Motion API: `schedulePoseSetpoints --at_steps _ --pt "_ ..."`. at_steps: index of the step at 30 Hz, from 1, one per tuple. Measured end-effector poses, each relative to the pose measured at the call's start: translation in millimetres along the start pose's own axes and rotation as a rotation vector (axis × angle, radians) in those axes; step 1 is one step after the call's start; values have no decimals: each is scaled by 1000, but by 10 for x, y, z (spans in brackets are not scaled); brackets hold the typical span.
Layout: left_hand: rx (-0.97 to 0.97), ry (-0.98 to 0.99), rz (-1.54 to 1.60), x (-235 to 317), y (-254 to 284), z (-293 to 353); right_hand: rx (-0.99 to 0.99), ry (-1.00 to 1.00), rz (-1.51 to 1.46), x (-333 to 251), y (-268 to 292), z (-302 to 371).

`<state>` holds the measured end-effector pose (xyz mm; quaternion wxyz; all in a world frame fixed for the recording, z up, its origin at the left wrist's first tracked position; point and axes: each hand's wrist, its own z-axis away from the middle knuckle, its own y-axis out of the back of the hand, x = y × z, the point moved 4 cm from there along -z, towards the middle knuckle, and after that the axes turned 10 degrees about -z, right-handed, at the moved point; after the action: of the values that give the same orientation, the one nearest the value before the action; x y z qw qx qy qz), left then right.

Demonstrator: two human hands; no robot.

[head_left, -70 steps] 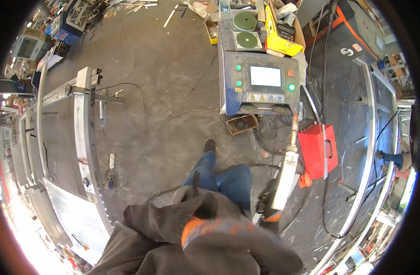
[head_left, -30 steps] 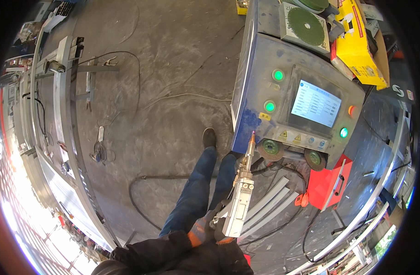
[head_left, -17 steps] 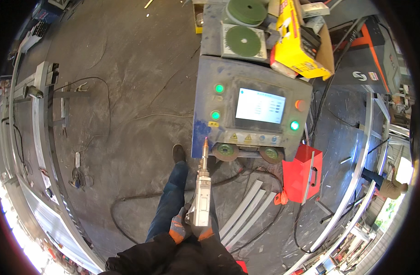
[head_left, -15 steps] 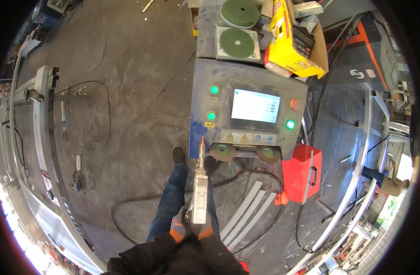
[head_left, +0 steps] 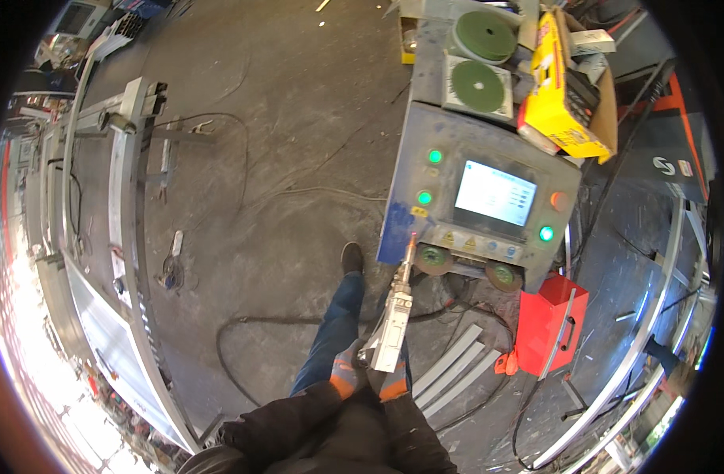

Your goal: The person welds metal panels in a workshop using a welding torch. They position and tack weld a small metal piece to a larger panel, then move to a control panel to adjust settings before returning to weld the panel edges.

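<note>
A silver handheld laser welding gun [head_left: 391, 333] points away from me, its thin copper-coloured tip close to the front left corner of a blue-grey control cabinet [head_left: 445, 189]. My left hand [head_left: 346, 373], in a grey and orange glove, is closed at the left side of the gun's rear. Beneath its back end, my right hand [head_left: 394, 385] wears the same kind of glove and grips the gun; the body of the gun hides most of those fingers. On the cabinet are a lit screen [head_left: 495, 192], green lit buttons and an orange-red knob [head_left: 560, 201].
Green abrasive discs [head_left: 479, 85] and a yellow carton [head_left: 553, 110] sit atop the cabinet. A red case [head_left: 545, 328] and grey metal strips [head_left: 457, 367] lie right of my legs. A black hose [head_left: 291, 321] loops over the floor. Metal frames [head_left: 129, 197] stand left.
The view has turned, so the cabinet and floor items sit further right and tilted. The gun now leans to the right in the picture, still held in both hands.
</note>
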<state>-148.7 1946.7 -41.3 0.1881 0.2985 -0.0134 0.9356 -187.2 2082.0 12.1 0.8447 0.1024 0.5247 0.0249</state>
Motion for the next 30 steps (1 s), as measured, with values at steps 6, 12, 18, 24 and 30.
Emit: schedulePoseSetpoints --at_steps 6,12,18,24,30 --pt "40 -175 -256 113 -42 -81 -10 107 204 242 -42 97" --pt "80 -150 -282 201 -3 -64 -84 -62 256 452 -71 181" --pt "-77 266 813 26 -75 -60 -136 -96 -99 186 228 96" --pt "23 224 364 104 60 -8 173 -79 47 -523 1626 -756" --pt "65 135 -231 280 126 -26 470 152 301 -916 2118 -1999"
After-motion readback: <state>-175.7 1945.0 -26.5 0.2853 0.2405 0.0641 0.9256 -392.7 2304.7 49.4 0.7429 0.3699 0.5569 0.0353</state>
